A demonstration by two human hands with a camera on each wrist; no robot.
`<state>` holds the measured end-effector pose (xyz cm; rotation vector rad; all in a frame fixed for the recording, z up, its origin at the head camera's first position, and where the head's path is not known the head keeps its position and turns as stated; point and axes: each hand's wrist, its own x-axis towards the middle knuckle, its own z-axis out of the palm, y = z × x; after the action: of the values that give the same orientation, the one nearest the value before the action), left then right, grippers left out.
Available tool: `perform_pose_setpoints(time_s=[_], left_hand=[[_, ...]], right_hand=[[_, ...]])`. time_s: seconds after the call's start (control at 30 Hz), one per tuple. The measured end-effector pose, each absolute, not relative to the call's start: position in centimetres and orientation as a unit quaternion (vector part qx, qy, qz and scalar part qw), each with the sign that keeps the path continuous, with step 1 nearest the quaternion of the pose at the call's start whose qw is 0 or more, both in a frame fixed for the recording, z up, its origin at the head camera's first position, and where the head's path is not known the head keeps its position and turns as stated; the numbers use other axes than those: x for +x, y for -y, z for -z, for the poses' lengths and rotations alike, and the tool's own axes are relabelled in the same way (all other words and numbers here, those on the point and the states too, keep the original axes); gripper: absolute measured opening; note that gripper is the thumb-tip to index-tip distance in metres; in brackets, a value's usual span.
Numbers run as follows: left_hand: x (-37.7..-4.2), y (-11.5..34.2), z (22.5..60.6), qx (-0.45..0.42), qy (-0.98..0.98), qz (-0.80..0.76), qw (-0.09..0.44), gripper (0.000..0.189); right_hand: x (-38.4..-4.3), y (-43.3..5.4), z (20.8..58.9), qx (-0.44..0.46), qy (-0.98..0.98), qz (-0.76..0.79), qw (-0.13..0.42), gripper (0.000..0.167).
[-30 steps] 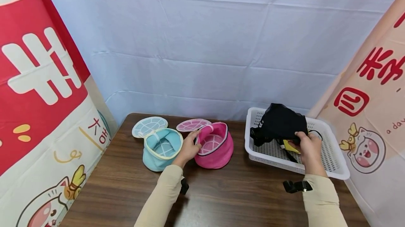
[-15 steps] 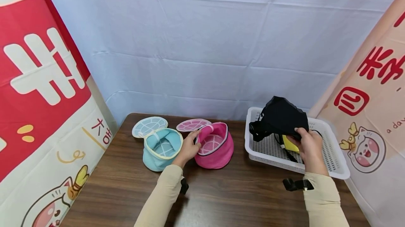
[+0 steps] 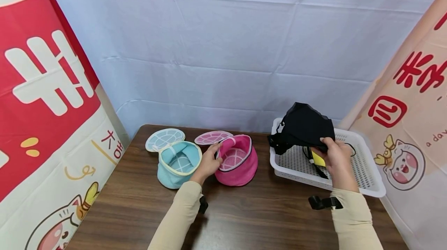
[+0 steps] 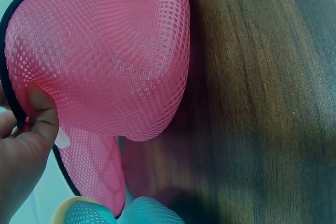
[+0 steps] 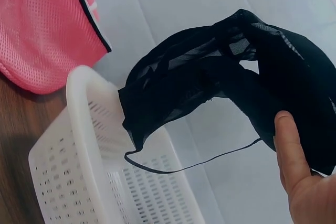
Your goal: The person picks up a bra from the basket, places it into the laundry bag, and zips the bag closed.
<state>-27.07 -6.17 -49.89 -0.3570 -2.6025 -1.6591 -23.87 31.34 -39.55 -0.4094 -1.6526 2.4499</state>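
Note:
My left hand [image 3: 208, 164] pinches the dark-edged rim of a pink mesh laundry bag [image 3: 241, 171], which stands upright with its mouth open. Its round pink lid [image 3: 213, 137] lies folded back behind it. In the left wrist view, thumb and fingers of the left hand [image 4: 29, 145] grip that rim. My right hand [image 3: 336, 161] holds a black bra [image 3: 304, 126] by one end, above a white basket [image 3: 302, 179]. A thin strap of the bra [image 5: 210, 82] hangs in a loop in the right wrist view.
A light blue mesh laundry bag [image 3: 171, 178] with a yellow rim stands left of the pink one, its lid [image 3: 165, 138] folded back. Something yellow [image 3: 318, 159] with black straps lies in the basket. The brown table [image 3: 258, 215] ends at a cloth backdrop [image 3: 223, 48].
My right hand has lifted the black bra slightly and shifted it a little to the left, showing more of the basket's floor. The left hand and the pink bag have stayed in place.

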Motion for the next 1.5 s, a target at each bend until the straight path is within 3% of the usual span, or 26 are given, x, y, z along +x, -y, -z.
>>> perform_pose_setpoints(time_s=[0.13, 0.77, 1.13, 1.5], left_hand=[[-27.0, 6.1, 49.7, -0.112, 0.839, 0.532, 0.011, 0.056], [-27.0, 6.0, 49.7, -0.116, 0.842, 0.527, 0.018, 0.057], [-26.9, 5.9, 49.8, -0.111, 0.839, 0.533, 0.019, 0.056], [-26.8, 5.7, 49.6, -0.113, 0.840, 0.531, 0.022, 0.057]], right_hand=[[-22.6, -29.6, 38.0, -0.117, 0.553, -0.821, 0.082, 0.024], [-23.2, -26.3, 38.4, -0.086, 0.575, -0.810, 0.071, 0.017], [-23.4, -24.5, 37.9, -0.083, 0.579, -0.810, 0.056, 0.025], [-23.8, -23.4, 36.6, -0.045, 0.569, -0.819, 0.062, 0.018]])
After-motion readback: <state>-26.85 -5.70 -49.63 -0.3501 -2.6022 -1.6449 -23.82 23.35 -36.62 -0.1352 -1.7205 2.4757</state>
